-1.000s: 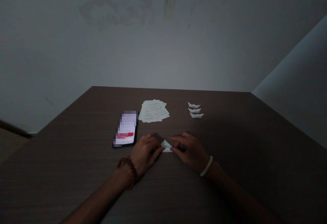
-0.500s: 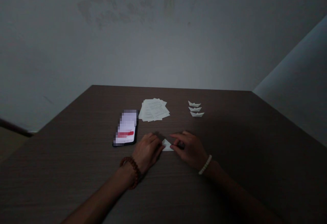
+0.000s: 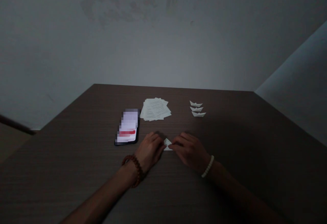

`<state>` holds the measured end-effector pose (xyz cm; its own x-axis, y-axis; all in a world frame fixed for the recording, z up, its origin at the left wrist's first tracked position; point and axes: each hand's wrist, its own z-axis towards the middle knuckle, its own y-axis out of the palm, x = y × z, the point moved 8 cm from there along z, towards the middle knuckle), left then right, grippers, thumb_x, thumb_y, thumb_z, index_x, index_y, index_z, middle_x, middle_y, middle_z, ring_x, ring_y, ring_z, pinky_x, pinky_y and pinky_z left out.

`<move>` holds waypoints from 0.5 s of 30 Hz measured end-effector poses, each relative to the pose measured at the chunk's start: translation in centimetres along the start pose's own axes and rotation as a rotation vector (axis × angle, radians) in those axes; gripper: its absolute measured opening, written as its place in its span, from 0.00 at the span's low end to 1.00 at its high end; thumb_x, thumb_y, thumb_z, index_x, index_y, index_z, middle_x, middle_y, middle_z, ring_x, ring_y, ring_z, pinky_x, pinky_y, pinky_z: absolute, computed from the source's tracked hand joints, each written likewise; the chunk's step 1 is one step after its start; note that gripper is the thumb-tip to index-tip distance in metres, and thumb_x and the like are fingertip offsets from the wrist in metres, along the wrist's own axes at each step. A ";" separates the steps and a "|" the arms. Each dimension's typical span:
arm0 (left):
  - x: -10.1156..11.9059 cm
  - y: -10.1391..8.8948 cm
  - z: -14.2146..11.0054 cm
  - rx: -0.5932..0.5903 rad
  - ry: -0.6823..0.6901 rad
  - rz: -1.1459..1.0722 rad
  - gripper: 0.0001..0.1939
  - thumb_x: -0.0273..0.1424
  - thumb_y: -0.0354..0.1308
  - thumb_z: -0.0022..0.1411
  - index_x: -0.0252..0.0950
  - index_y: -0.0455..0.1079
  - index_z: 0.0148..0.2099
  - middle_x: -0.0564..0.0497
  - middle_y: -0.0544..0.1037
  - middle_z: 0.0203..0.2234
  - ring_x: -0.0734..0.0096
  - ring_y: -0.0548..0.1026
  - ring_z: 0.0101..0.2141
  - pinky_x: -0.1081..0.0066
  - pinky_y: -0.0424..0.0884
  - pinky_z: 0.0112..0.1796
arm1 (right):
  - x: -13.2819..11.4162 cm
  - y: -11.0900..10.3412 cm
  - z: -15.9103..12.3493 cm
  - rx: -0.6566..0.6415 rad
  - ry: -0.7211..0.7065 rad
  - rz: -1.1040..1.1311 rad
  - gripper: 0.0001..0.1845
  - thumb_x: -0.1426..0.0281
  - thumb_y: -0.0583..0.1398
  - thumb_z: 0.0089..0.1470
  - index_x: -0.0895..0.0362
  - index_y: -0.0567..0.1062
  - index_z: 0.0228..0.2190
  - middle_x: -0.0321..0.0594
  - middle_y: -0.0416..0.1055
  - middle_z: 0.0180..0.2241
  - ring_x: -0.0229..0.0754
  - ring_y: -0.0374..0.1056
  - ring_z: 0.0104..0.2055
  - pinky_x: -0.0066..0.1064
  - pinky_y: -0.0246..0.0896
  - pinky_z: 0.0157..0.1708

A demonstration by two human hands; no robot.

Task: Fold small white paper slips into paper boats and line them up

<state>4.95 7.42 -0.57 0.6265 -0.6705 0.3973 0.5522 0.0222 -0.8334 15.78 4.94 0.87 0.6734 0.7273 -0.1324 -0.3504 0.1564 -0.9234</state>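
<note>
A small folded piece of paper (image 3: 167,144), triangular with printed lines on it, lies on the table between my hands. My left hand (image 3: 150,150) grips its left side, fingers bent and close together. At its right side, the closed fingertips of my right hand (image 3: 190,150) pinch the paper. Both palms face down near the tabletop. The fingers cover the paper's two side corners; its peak and part of the lower edge show. A brown beaded bracelet is on my left wrist, a pale one on my right.
A phone (image 3: 127,127) with a lit, blurred screen lies left of my left hand. Beyond my hands is a loose stack of printed paper sheets (image 3: 155,109). Three paper boats, the nearest one (image 3: 198,114) included, stand in a column at the right. A wall (image 3: 163,53) rises behind the table (image 3: 89,115).
My right hand's fingers have drawn together and closed onto the right side of the paper. My left hand stays on its left side. The whole view has shifted slightly.
</note>
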 end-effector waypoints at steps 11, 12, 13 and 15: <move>-0.3 -0.1 0.1 -0.003 -0.034 -0.030 0.05 0.24 0.53 0.59 0.35 0.65 0.30 0.48 0.71 0.28 0.65 0.68 0.33 0.66 0.68 0.34 | -1.1 0.6 0.0 -0.109 -0.153 -0.112 0.14 0.75 0.57 0.57 0.52 0.72 0.45 0.41 0.68 0.37 0.42 0.58 0.37 0.33 0.50 0.33; -0.3 0.0 0.1 -0.004 -0.035 -0.030 0.05 0.24 0.53 0.59 0.35 0.65 0.30 0.48 0.71 0.27 0.65 0.68 0.33 0.66 0.68 0.34 | -1.2 0.5 -0.1 -0.106 -0.148 -0.116 0.13 0.75 0.56 0.58 0.52 0.72 0.44 0.41 0.68 0.37 0.42 0.58 0.37 0.33 0.50 0.33; -0.4 0.0 0.1 -0.006 -0.037 -0.031 0.05 0.24 0.54 0.59 0.35 0.66 0.30 0.49 0.71 0.28 0.65 0.68 0.33 0.66 0.68 0.35 | -1.2 0.5 -0.1 -0.103 -0.140 -0.120 0.13 0.75 0.56 0.58 0.52 0.72 0.44 0.41 0.69 0.37 0.42 0.58 0.38 0.33 0.50 0.33; -0.5 0.1 0.1 -0.008 -0.043 -0.040 0.04 0.25 0.54 0.59 0.35 0.66 0.31 0.49 0.71 0.28 0.64 0.68 0.33 0.65 0.68 0.36 | -1.1 0.4 -0.3 -0.106 -0.124 -0.127 0.14 0.76 0.56 0.57 0.52 0.72 0.45 0.41 0.69 0.38 0.43 0.58 0.38 0.34 0.51 0.34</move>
<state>4.70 7.82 -0.79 0.6274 -0.6381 0.4462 0.5727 -0.0102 -0.8197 15.08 3.95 0.48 0.6201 0.7841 0.0271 -0.1924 0.1855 -0.9636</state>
